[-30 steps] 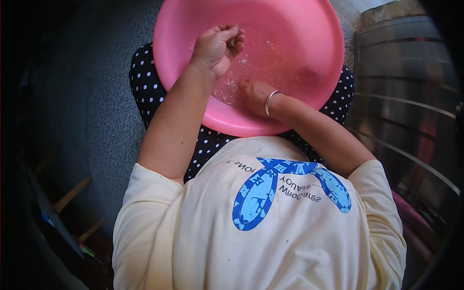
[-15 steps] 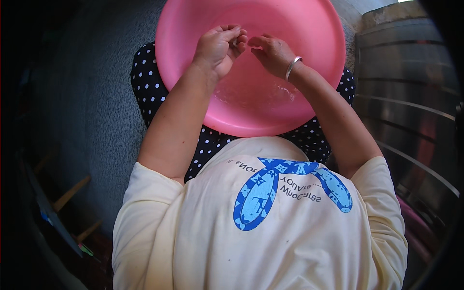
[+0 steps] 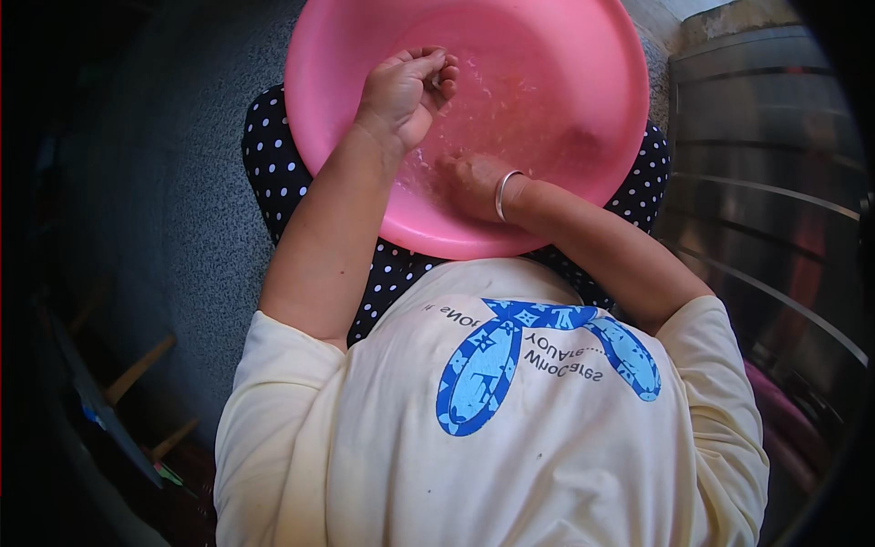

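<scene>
Pink basin (image 3: 333,55) with water (image 3: 519,96) in it, both hands inside the rim

A grey speckled floor (image 3: 210,210) spreads along the left, fading into darkness at the edge of the view. A cream short-sleeved shirt (image 3: 556,483) fills the lower middle, with a blue patterned print (image 3: 483,374) and dark lettering on its front. Just beyond the shirt's lower hem is the round basin, wide and plastic, its far edge cut off by the top of the view. To the right stands a greyish ribbed panel (image 3: 766,146) with pale and dark bars across it. Black trousers with white dots (image 3: 273,150) show on both sides of the basin and below its near rim.

The left hand (image 3: 399,96) hangs over the left part of the basin, palm turned inward. Its thumb and forefinger come together and the other fingers curl in; whether they pinch anything, I cannot tell. The right hand (image 3: 476,185) is lower, near the basin's close side, at the rippled water. Its fingers are blurred, so I cannot tell whether they are apart or together. A silvery bangle (image 3: 500,196) circles the right wrist. Small bright glints dot the water between the hands.
</scene>
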A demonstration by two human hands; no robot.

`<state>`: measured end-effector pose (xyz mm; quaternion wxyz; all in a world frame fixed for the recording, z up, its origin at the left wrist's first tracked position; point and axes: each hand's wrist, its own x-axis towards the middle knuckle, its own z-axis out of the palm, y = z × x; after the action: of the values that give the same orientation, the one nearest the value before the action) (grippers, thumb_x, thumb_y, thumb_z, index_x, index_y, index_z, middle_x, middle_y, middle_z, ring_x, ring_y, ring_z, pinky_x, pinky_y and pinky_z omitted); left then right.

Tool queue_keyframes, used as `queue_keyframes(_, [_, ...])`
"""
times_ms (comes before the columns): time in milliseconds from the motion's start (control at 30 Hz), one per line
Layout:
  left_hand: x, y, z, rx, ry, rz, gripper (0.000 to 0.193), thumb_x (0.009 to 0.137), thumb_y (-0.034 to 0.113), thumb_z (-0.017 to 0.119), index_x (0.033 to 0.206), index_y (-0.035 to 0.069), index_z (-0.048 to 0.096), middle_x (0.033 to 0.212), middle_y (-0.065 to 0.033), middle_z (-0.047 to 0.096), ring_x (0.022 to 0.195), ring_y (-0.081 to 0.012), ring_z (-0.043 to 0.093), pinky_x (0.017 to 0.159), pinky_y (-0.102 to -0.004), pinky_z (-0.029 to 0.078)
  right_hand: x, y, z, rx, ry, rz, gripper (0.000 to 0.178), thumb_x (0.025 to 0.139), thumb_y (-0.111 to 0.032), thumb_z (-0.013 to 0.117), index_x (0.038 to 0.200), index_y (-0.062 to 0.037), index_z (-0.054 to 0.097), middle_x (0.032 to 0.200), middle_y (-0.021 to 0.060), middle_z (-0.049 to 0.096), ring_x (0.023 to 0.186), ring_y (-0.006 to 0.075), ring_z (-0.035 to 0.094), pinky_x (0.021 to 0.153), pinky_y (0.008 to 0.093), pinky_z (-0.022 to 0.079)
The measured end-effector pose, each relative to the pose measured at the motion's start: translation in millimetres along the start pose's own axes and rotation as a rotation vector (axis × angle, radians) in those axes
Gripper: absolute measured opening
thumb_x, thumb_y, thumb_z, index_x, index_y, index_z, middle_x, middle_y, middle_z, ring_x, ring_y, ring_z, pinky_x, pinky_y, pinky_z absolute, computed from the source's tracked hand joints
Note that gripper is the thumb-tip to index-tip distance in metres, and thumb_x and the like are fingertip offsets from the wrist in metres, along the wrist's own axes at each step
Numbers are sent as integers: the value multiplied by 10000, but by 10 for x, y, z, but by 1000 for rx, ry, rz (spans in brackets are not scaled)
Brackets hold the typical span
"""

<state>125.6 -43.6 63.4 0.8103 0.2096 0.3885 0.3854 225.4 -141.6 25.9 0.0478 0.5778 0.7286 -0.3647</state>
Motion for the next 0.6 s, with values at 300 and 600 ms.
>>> queue_keyframes(300, [2, -2, -25, 13, 4, 2, 36, 803, 21, 484, 828, 3, 504, 777, -78, 541, 677, -134, 519, 590, -228, 460, -168, 212, -222, 1146, -71, 21, 322, 806, -232, 459, 1019, 4, 515, 978, 178, 551, 865, 294, 547, 758, 391, 427])
queue_keyframes(600, [-5, -2, 12, 32, -8, 11, 39, 803, 13, 480, 834, 2, 500, 788, -84, 536, 703, -137, 515, 611, -231, 455, -343, 407, -334, 2293, -235, -221, 677, 814, -541, 301, 1171, 30, 361, 1232, 230, 337, 1115, 357, 372, 893, 500, 304])
